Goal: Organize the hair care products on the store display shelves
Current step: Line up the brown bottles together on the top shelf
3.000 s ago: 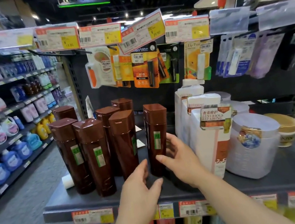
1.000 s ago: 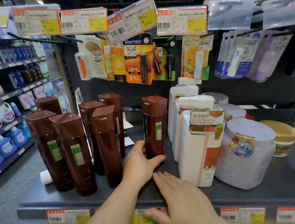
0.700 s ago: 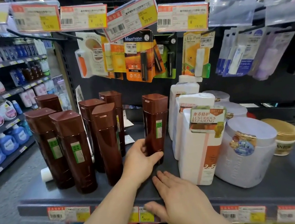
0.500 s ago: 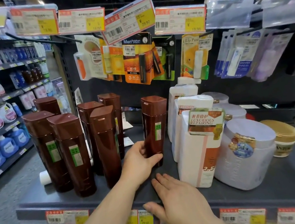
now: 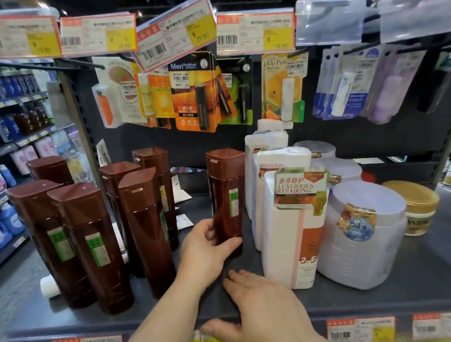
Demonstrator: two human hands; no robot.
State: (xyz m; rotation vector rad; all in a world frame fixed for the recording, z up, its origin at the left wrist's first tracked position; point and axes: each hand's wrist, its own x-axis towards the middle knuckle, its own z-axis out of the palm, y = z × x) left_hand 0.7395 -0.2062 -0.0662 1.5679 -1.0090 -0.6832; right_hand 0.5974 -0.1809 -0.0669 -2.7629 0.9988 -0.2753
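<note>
Left hand (image 5: 202,253) fingers clamped on brown bottle (image 5: 227,197) (upright), right hand (image 5: 265,311) fingers apart, flat on shelf (image 5: 418,281)

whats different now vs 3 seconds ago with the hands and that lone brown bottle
The left hand has closed round the base of the lone brown bottle, which it was only reaching toward. The right hand let go of that bottle, drew back and now rests flat at the front edge of the shelf. The bottle stays upright beside the white bottles; the other brown bottles keep their grouping.
</note>
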